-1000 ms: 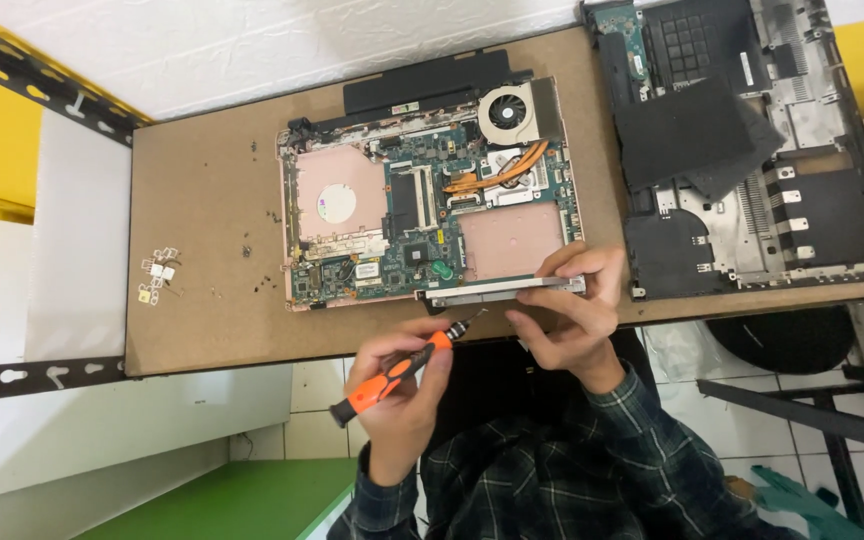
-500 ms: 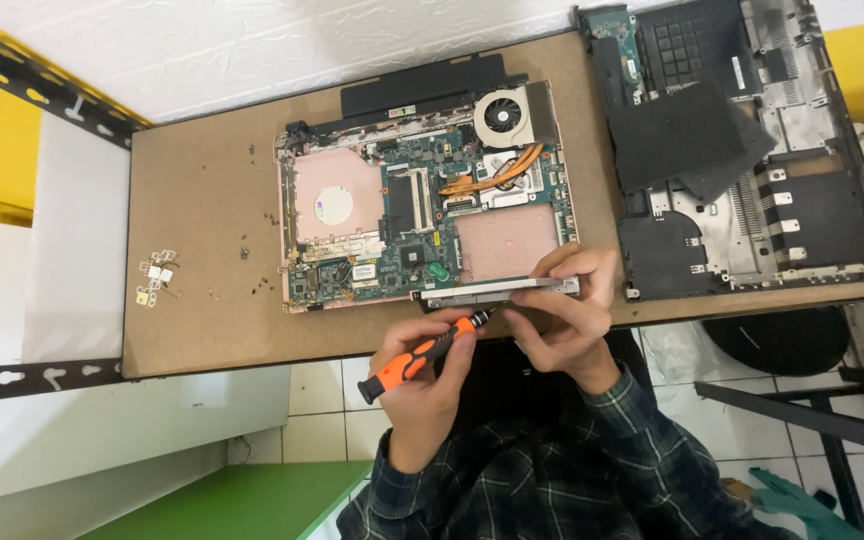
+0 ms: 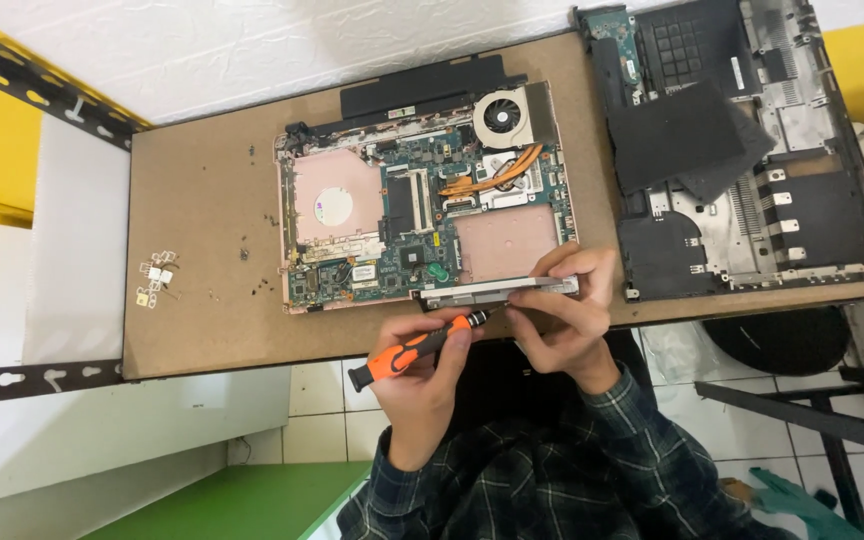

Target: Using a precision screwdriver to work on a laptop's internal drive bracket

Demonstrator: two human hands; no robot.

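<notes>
Left hand [image 3: 422, 365]: gripping orange screwdriver [image 3: 414, 351], tip at near edge of laptop board [image 3: 422, 215].
Right hand [image 3: 562, 305]: pinching silver drive tray [image 3: 500, 290] at table [image 3: 202, 300] edge.
Risk: tip slip, scratched board; tray dropping off edge; loose screws [image 3: 155, 282] rolling away.

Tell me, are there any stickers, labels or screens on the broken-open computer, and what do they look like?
No screen shows.
Round whitish sticker: middle of the pink metal plate, left part of the opened laptop.
Small white rectangular label: on the green board below that plate.
Narrow pale label: on the dark bottom cover at the table's right end.
</notes>
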